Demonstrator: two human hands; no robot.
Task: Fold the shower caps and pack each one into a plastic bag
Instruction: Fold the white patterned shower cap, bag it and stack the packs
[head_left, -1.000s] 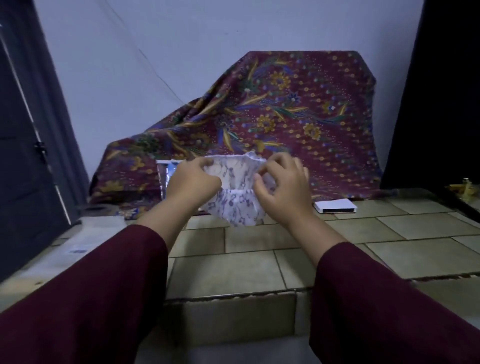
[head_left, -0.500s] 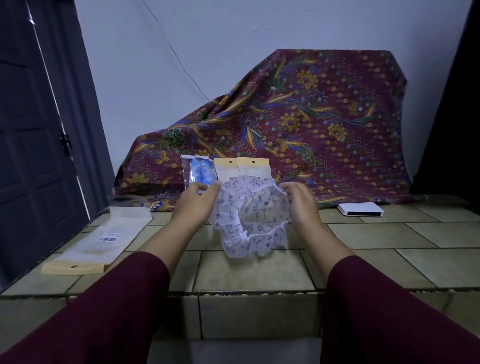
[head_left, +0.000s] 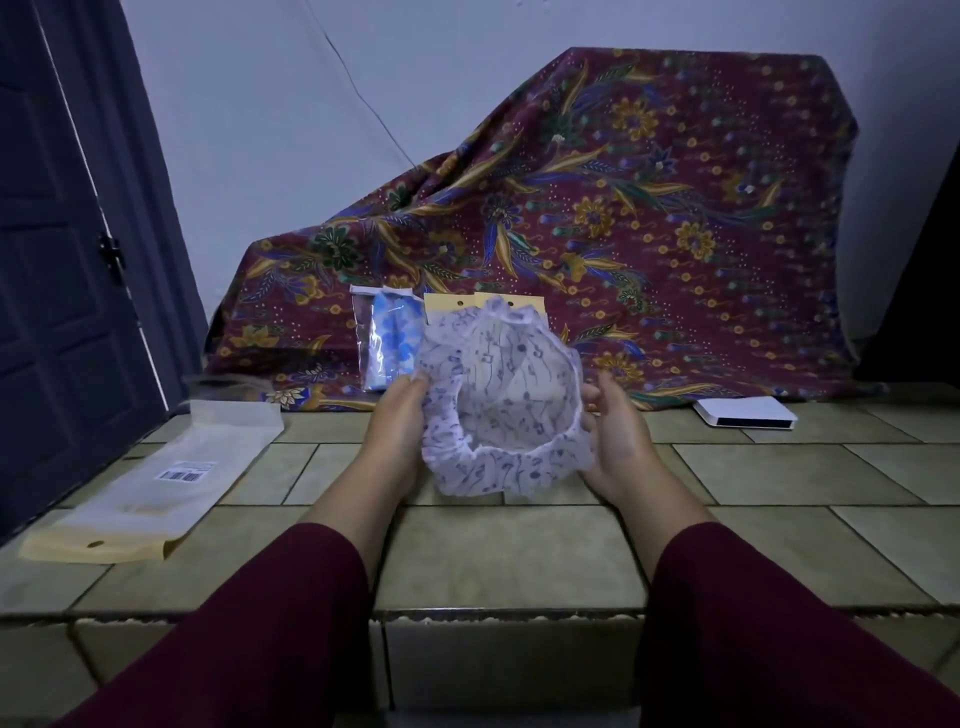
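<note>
Cap (head_left: 501, 410), white with small blue print, held spread open above the tiled worktop (head_left: 509, 551), its elastic rim turned toward the camera so the inside shows. Left hand (head_left: 397, 415) at the cap's left edge, grip closed to a pinch of thumb and fingers on the ruffled rim. Right hand (head_left: 615, 434) at the cap's right edge, palm turned inward, fingers loosely curved along the rim; whether they pinch it or only support it cannot be told. Both forearms in dark red sleeves (head_left: 270, 623). Behind the cap, leaning against a patterned cloth (head_left: 649, 218) draped over something unseen: a packed bag (head_left: 382, 338) with blue-and-white contents, and beside it two yellow header cards (head_left: 452, 304) with punched holes, their lower parts hidden by the cap. At left on the worktop, well apart from the hands, an empty bag (head_left: 156, 483) lying flat, with yellow header and barcode label. At right, near the cloth's hem, a flat white box (head_left: 745, 413). Dark door (head_left: 62, 312) at far left
</note>
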